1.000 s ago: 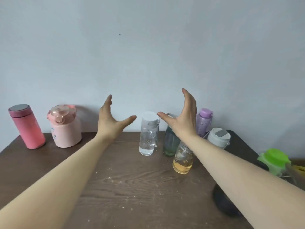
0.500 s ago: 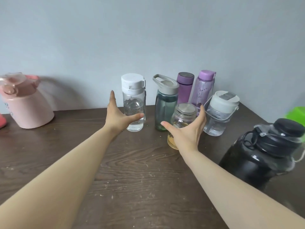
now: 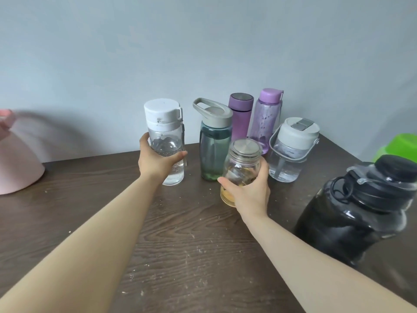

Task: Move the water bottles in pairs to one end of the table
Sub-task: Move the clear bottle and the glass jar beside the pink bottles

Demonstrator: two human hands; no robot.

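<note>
My left hand (image 3: 155, 162) wraps around a clear bottle with a white cap (image 3: 165, 132) that stands on the dark wooden table (image 3: 191, 245). My right hand (image 3: 250, 190) grips a small glass jar with a metal lid (image 3: 242, 161) holding yellowish liquid at its bottom. Between them, slightly behind, stands a teal bottle with a grey loop lid (image 3: 214, 141). Behind it are a purple flask (image 3: 240, 114) and a translucent purple bottle (image 3: 266, 116). A clear bottle with a white lid and grey handle (image 3: 291, 150) stands to the right.
A large black jug (image 3: 356, 208) stands close at the right, near my right forearm. A green lid (image 3: 399, 147) shows behind it at the frame edge. A pink jug (image 3: 15, 166) sits at the far left. The wall runs right behind the bottles.
Both hands have reached forward and closed: the left on the white-capped clear bottle, the right on the small glass jar. The view has moved closer and to the right.
</note>
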